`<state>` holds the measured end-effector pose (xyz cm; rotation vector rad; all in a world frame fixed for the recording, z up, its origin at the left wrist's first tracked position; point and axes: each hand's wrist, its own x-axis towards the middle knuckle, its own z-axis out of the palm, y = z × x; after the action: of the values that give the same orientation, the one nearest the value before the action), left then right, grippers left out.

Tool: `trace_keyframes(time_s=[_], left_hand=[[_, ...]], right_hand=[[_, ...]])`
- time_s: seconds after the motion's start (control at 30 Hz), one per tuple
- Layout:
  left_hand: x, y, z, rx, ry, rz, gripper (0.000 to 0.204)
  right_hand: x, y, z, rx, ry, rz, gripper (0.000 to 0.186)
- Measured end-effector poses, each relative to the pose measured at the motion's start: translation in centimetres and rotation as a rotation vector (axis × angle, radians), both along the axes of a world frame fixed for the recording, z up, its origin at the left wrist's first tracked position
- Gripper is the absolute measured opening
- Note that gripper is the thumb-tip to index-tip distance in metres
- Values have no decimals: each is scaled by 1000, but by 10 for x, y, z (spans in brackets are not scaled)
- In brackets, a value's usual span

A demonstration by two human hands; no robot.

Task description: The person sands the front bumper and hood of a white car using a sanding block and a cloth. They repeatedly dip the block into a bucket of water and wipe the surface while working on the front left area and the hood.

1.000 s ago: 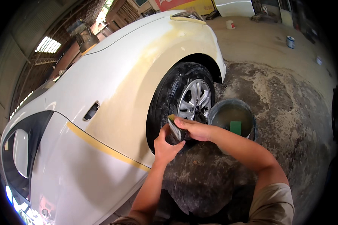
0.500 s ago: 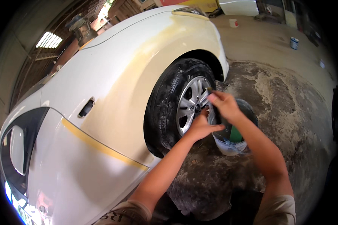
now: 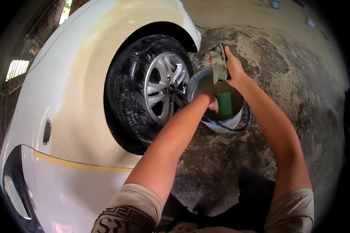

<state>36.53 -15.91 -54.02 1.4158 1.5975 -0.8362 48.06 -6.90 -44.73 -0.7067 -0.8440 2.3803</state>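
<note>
My right hand (image 3: 234,69) is closed around a flat, worn sanding block (image 3: 219,64), dark and streaked with grey residue, held up over the far side of a bucket (image 3: 195,80). My left hand (image 3: 212,104) reaches down inside the bucket; its fingers are mostly hidden at the cloudy water. Right beside those fingers a green rectangular piece (image 3: 224,105) stands in the bucket. Whether the left hand grips anything does not show.
A white car's front fender (image 3: 79,93) with beige sanded patches fills the left. Its wheel (image 3: 169,87) sits close to the bucket. Stained concrete floor (image 3: 276,89) spreads to the right, and a blue can (image 3: 275,4) stands far off.
The hands, close together near the wheel before, have parted. My left hand has gone down into the bucket, while the right holds the block up. The view has shifted toward the bucket.
</note>
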Motion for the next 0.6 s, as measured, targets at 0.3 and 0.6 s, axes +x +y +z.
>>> trace_keyframes(time_s=[0.3, 0.6], left_hand=[[-4, 20, -63, -428, -197, 302, 89], [31, 18, -43, 152, -261, 161, 67]], right_hand=[[10, 1, -9, 42, -49, 61, 59], [22, 0, -3, 86, -70, 25, 54]])
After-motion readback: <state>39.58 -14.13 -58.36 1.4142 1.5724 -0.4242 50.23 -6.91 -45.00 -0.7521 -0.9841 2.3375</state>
